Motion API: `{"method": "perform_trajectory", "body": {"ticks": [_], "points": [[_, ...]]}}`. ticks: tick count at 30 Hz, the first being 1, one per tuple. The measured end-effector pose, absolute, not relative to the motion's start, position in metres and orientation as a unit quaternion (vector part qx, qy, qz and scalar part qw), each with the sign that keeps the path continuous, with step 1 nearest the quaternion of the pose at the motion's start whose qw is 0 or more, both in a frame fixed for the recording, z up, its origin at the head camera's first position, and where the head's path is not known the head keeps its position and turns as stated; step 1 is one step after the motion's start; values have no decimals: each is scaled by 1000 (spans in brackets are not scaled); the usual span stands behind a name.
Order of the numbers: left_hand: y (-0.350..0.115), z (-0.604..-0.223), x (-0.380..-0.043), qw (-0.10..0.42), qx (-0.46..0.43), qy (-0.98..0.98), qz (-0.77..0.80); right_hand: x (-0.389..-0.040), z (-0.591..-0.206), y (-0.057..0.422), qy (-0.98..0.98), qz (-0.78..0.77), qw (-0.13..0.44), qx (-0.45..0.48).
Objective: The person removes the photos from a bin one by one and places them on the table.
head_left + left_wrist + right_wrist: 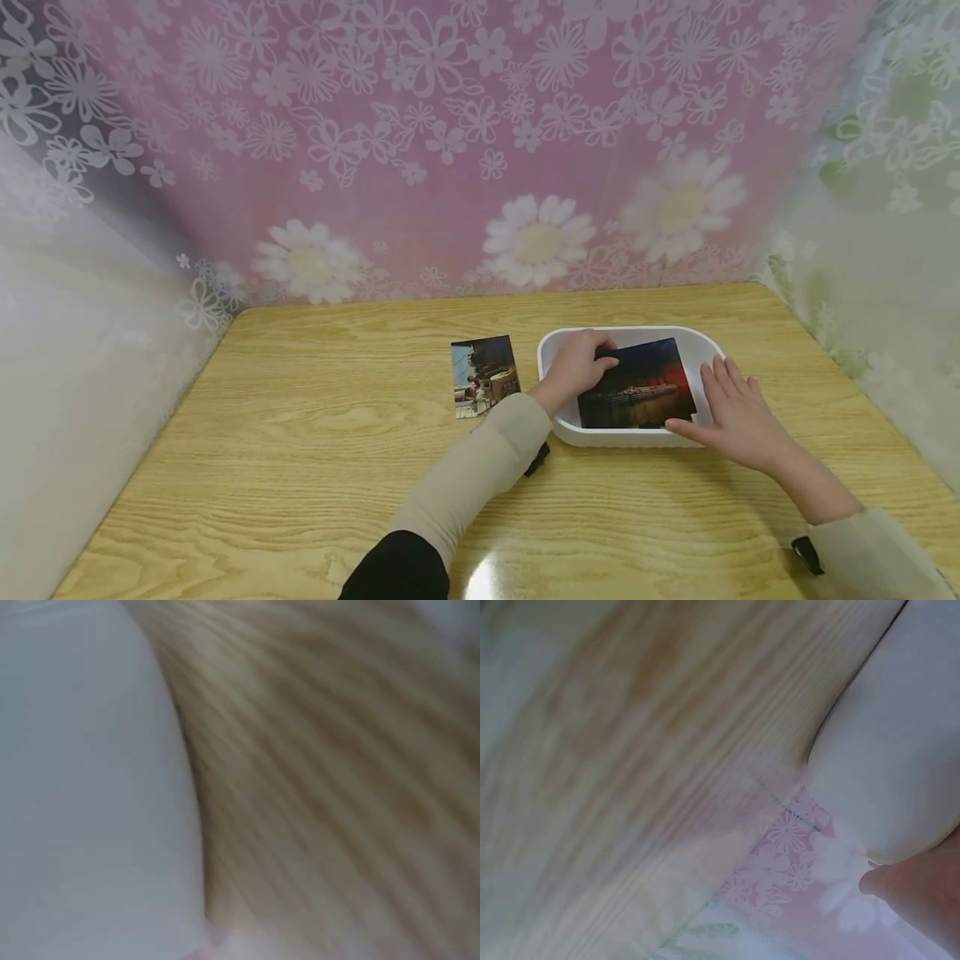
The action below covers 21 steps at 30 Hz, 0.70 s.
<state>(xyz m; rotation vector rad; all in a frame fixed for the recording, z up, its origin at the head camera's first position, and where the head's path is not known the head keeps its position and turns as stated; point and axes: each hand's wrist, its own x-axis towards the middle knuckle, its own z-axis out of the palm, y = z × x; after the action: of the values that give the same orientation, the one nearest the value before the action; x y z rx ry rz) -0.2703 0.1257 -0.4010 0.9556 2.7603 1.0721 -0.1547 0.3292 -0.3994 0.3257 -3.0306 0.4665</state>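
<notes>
A white tray (562,437) with rounded corners stands on the wooden table, right of the middle. Inside it lies a dark photo card (637,392) showing a lit ship and a red glow, tilted a little. My left hand (576,367) reaches over the tray's left side and pinches the card's upper left corner, thumb on top. At the tray's right rim, my right hand (738,421) has its fingers straight and its thumb stretched along the front edge. Left of the tray, a second photo card (486,379) lies on the table, partly behind the left sleeve.
The wooden table (300,433) reaches back to a pink flowered backdrop (420,167). Pale side panels (892,208) border it. In the left wrist view the tray's outer wall (90,787) fills the left side; the right wrist view shows its wall (907,750) too.
</notes>
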Motion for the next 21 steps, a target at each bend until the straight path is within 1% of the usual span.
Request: {"method": "perform_trajectory", "body": {"ticks": [5, 11, 14, 18, 21], "points": [[120, -397, -270, 13, 264, 860, 437, -156, -400, 329, -983, 146, 27, 109], [106, -382, -271, -28, 201, 829, 521, -156, -401, 329, -983, 140, 32, 111], [93, -373, -274, -28, 152, 794, 588, -155, -401, 330, -983, 140, 35, 111], [67, -359, -272, 9, 69, 736, 673, -154, -401, 331, -984, 138, 35, 108], [39, -352, -270, 41, 29, 695, 718, -155, -401, 330, -984, 138, 32, 107]]}}
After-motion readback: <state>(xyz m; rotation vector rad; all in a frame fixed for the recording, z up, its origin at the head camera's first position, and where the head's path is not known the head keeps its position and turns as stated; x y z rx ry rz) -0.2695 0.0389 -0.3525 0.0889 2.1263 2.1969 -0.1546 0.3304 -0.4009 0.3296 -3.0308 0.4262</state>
